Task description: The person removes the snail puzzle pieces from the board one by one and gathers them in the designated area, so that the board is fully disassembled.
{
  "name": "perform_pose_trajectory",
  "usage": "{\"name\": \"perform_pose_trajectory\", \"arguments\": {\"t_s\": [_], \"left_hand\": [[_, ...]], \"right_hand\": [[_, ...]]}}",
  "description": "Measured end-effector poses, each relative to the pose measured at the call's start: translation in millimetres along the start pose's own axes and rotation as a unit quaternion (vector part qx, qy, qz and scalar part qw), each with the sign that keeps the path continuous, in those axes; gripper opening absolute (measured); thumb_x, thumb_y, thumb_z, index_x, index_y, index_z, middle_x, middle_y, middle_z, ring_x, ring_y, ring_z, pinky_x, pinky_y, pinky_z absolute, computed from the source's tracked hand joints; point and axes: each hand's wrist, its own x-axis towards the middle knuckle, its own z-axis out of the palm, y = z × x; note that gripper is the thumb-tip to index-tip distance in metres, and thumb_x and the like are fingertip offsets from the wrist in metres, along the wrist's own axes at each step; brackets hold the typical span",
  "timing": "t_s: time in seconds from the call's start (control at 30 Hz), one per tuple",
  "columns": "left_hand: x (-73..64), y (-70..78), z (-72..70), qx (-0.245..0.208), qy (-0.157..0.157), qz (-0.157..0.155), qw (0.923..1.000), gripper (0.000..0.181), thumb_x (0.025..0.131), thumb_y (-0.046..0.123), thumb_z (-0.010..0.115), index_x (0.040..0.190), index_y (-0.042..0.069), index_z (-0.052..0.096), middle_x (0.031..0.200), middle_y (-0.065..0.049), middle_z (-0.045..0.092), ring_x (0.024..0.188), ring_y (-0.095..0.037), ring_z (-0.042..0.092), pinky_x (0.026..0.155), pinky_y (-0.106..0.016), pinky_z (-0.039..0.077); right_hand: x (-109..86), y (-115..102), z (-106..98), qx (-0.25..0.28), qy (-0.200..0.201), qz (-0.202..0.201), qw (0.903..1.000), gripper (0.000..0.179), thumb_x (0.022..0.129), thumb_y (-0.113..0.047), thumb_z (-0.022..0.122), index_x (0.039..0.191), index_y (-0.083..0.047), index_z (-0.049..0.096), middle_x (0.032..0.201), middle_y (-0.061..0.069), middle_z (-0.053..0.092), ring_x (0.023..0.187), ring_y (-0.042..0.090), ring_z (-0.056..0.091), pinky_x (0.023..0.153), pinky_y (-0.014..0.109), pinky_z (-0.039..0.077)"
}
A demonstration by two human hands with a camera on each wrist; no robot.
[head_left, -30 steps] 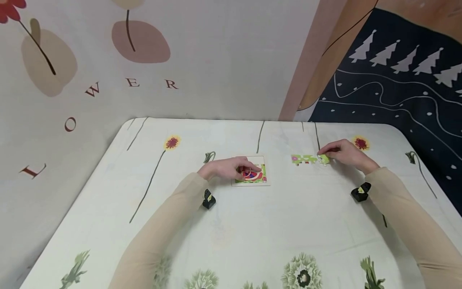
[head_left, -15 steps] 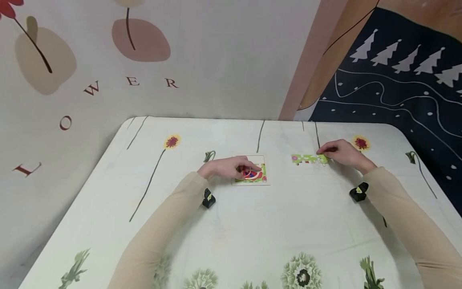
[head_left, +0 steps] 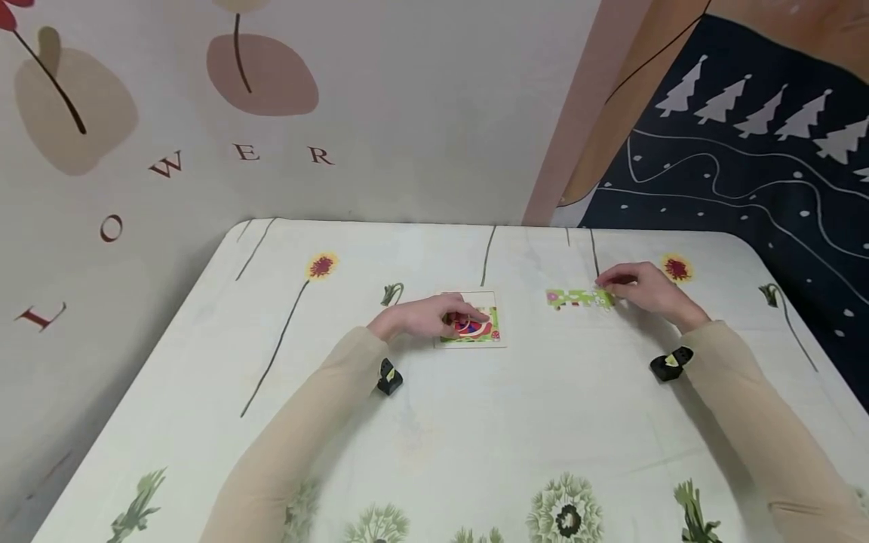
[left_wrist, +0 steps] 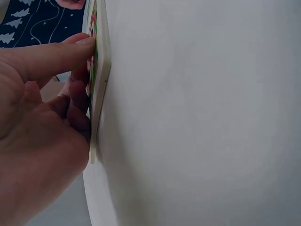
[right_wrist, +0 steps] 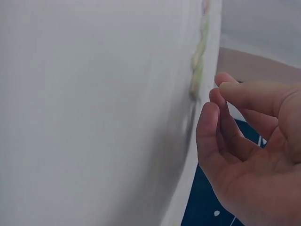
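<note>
My left hand (head_left: pixel 431 315) rests on a small square puzzle board (head_left: pixel 483 299), whose lower part carries a colourful picture in red, blue and green. The left wrist view shows a thumb and fingertips (left_wrist: pixel 84 44) against the board's printed face, with the pale board edge (left_wrist: pixel 104 70) beyond. To the right lies a joined strip of green puzzle pieces (head_left: pixel 574 299). My right hand (head_left: pixel 645 286) hovers at this strip's right end, holding nothing. In the right wrist view, its loosely bent fingers (right_wrist: pixel 208 122) are apart from the strip.
A white flower-print cloth (head_left: pixel 489 422) covers the table. Behind it rises a pale wall hanging (head_left: pixel 421 136) with printed letters, and a dark cloth with white trees (head_left: pixel 740 173) hangs at the right. A black wrist camera (head_left: pixel 390 377) sits on the left wrist.
The right hand has set the rightmost green piece against the strip, let go of it and lifted its fingers slightly. My left hand stays on the puzzle board.
</note>
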Motion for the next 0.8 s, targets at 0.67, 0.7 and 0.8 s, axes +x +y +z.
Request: {"name": "perform_pose_trajectory", "arguments": {"t_s": [0.67, 0.7, 0.8], "left_hand": [[-8.4, 0.8, 3.1, 0.001, 0.085, -0.007, 0.9963, 0.036, 0.087, 0.005, 0.073, 0.122, 0.009, 0.071, 0.113, -0.008, 0.059, 0.097, -0.018, 0.051, 0.086, -0.027, 0.043], [-8.5, 0.6, 3.0, -0.003, 0.088, -0.008, 0.9961, 0.036, 0.086, 0.005, 0.073, 0.122, 0.009, 0.071, 0.112, -0.008, 0.06, 0.096, -0.018, 0.051, 0.085, -0.026, 0.044], [-7.5, -0.3, 3.3, -0.012, 0.09, -0.009, 0.9958, 0.036, 0.085, 0.005, 0.074, 0.121, 0.009, 0.072, 0.11, -0.007, 0.061, 0.095, -0.017, 0.052, 0.084, -0.025, 0.044]], "right_hand": [[8.4, -53.1, 41.1, 0.044, -0.002, -0.068, 0.9967, 0.024, 0.099, -0.011, 0.059, 0.119, -0.002, 0.069, 0.116, 0.019, 0.068, 0.101, 0.027, 0.058, 0.076, 0.026, 0.047], [9.5, -55.6, 43.3, 0.045, -0.003, -0.074, 0.9963, 0.024, 0.099, -0.011, 0.059, 0.119, -0.002, 0.069, 0.116, 0.018, 0.068, 0.101, 0.027, 0.058, 0.076, 0.026, 0.047], [12.2, -63.1, 50.3, 0.052, -0.007, -0.096, 0.994, 0.023, 0.098, -0.008, 0.059, 0.117, -0.001, 0.07, 0.116, 0.019, 0.069, 0.102, 0.025, 0.06, 0.079, 0.025, 0.048]]}}
